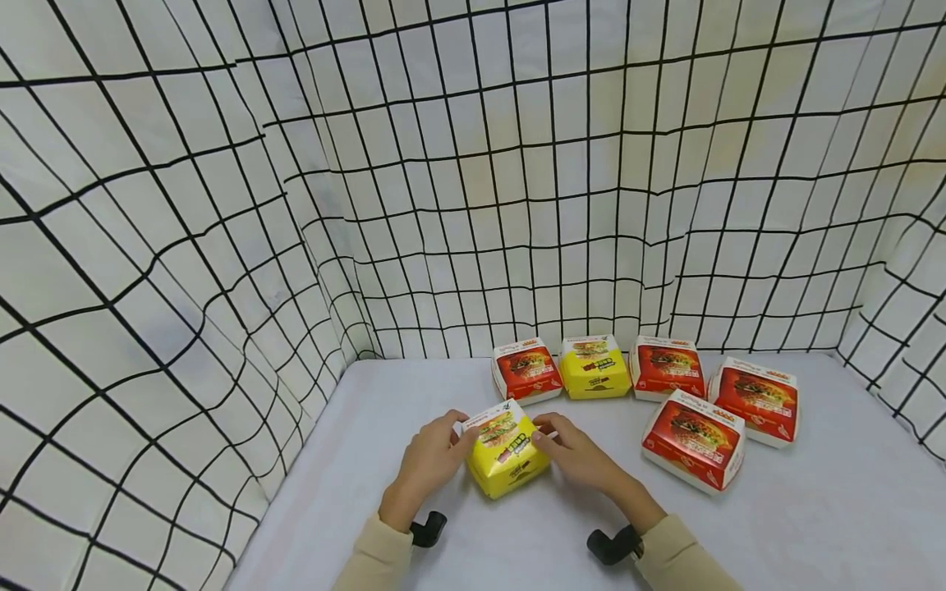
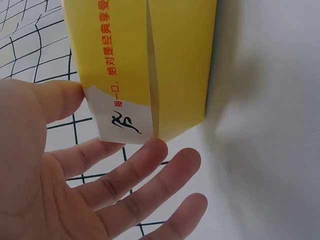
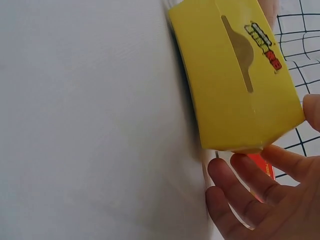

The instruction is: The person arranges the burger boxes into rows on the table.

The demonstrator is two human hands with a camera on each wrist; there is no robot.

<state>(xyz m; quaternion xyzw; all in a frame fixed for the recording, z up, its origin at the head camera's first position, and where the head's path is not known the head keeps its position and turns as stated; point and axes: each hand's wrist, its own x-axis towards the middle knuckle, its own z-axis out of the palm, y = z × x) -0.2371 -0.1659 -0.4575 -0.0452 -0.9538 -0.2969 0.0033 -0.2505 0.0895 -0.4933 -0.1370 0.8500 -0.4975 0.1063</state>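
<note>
Near yellow box [image 1: 506, 451] w/ burger pic sits btwn L hand [image 1: 432, 455] and R hand [image 1: 580, 453], left of ctr on the tabletop's [image 1: 547, 542] near half, turned at an angle. Both hands grip it: L thumb on top edge, index + middle fingers at the side/corner, others spread loose; R thumb on top edge opp. side, index finger under it, rest loosely bent. Can't tell if base touches tabletop. Thin gap shows along its L side seam; slot w/ tab on near face.

Far side, L to R: red box [image 1: 527, 369], far yellow box [image 1: 594, 367], 2nd red box [image 1: 668, 369], 3rd red box [image 1: 757, 400] a bit nearer. 4th red box [image 1: 696, 439] nearer still, right of R hand, well apart from it; contact w/ 3rd unclear.

White cloth wall [image 1: 502, 213] w/ blk grid behind. Beige sleeves [image 1: 380, 554], blk wrist gear [image 1: 429, 529].
</note>
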